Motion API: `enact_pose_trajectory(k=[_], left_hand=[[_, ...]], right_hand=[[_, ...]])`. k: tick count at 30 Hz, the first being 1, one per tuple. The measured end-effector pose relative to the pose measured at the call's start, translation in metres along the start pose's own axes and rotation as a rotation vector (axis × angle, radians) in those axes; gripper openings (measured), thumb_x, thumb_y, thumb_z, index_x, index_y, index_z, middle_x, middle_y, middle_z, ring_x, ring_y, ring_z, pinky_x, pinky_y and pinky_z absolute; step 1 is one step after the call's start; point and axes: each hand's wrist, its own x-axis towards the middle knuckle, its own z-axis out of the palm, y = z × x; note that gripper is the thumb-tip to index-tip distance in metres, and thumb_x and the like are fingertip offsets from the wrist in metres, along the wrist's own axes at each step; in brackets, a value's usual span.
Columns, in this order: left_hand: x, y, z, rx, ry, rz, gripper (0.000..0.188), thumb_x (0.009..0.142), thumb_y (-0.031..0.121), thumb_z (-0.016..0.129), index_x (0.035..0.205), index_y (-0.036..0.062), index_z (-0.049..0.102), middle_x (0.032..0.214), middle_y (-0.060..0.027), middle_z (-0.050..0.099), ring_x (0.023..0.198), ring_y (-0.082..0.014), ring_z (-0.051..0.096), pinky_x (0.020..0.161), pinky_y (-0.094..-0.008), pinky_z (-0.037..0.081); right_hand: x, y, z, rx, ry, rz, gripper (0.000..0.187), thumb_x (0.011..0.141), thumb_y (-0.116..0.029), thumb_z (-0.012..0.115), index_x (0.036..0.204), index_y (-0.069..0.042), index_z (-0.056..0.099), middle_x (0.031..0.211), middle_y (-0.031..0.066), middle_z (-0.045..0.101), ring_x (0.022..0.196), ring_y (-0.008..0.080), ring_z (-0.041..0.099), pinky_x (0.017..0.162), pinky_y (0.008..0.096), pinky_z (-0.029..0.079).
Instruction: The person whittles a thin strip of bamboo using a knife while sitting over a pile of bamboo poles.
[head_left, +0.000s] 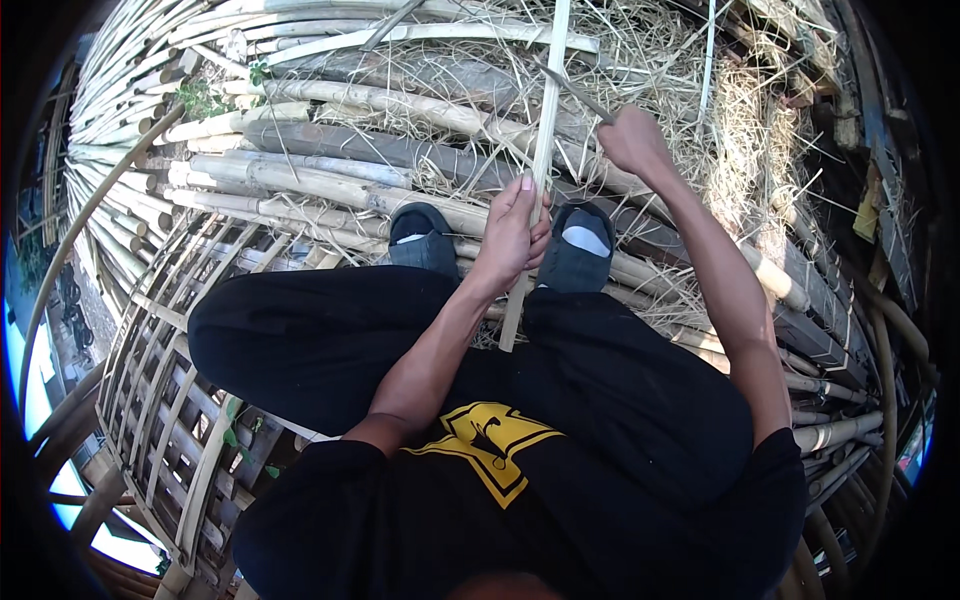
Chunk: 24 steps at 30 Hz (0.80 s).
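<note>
My left hand (513, 230) is wrapped round a long, pale bamboo strip (546, 120), which runs from between my knees up past the top of the view. In my right hand (636, 141) is a knife (581, 95), its handle hidden in my fist. The dark, narrow blade points up and left, its tip at the strip, above my left hand. Whether the blade touches the strip or only crosses over it, I cannot tell. Both my feet, in dark slippers (424, 240), rest on bamboo poles either side of the strip.
Bamboo poles (400, 105) lie side by side under and ahead of me, with thin shavings (745, 150) heaped over them at the right. A woven bamboo lattice (165, 400) stands at the left, near a bent pole (80, 225). More poles (840, 432) are stacked at the right.
</note>
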Motion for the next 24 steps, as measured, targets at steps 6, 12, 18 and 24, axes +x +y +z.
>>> enact_pose_trajectory(k=[6,12,18,24], left_hand=[[0.002,0.001,0.005,0.104,-0.102,-0.036,0.030,0.103,0.034,0.034,0.098,0.0067,0.046,0.055,0.0003,0.037,0.033,-0.0057,0.026,0.030,-0.0201,0.020],[0.008,0.001,-0.001,0.055,-0.081,0.004,0.030,0.103,0.035,0.034,0.097,0.0080,0.045,0.055,0.0005,0.036,0.033,-0.0058,0.026,0.029,-0.0200,0.020],[0.005,-0.006,-0.002,0.095,-0.073,-0.013,0.029,0.103,0.035,0.035,0.095,0.0096,0.045,0.053,0.0018,0.033,0.032,-0.0055,0.024,0.028,-0.0207,0.019],[-0.013,-0.007,0.017,0.078,-0.122,-0.167,0.029,0.103,0.035,0.035,0.093,0.0100,0.045,0.051,0.0033,0.032,0.033,-0.0049,0.022,0.028,-0.0207,0.018]], right_hand=[[0.025,0.050,-0.057,-0.050,0.165,0.046,0.031,0.077,-0.023,0.057,0.081,0.006,0.067,0.078,0.0291,0.065,0.077,0.0422,0.065,0.074,0.0477,0.051],[-0.040,0.003,0.004,0.045,-0.119,-0.171,0.027,0.078,-0.019,0.055,0.078,0.004,0.068,0.071,0.0293,0.062,0.072,0.0427,0.064,0.072,0.0474,0.051],[-0.043,-0.006,0.014,0.090,-0.203,-0.299,0.025,0.070,-0.013,0.055,0.080,0.005,0.070,0.071,0.0295,0.063,0.072,0.0420,0.065,0.071,0.0471,0.052],[0.060,0.079,-0.049,0.022,0.241,0.163,0.035,0.078,-0.025,0.054,0.085,0.006,0.068,0.080,0.0275,0.066,0.073,0.0416,0.065,0.070,0.0461,0.052]])
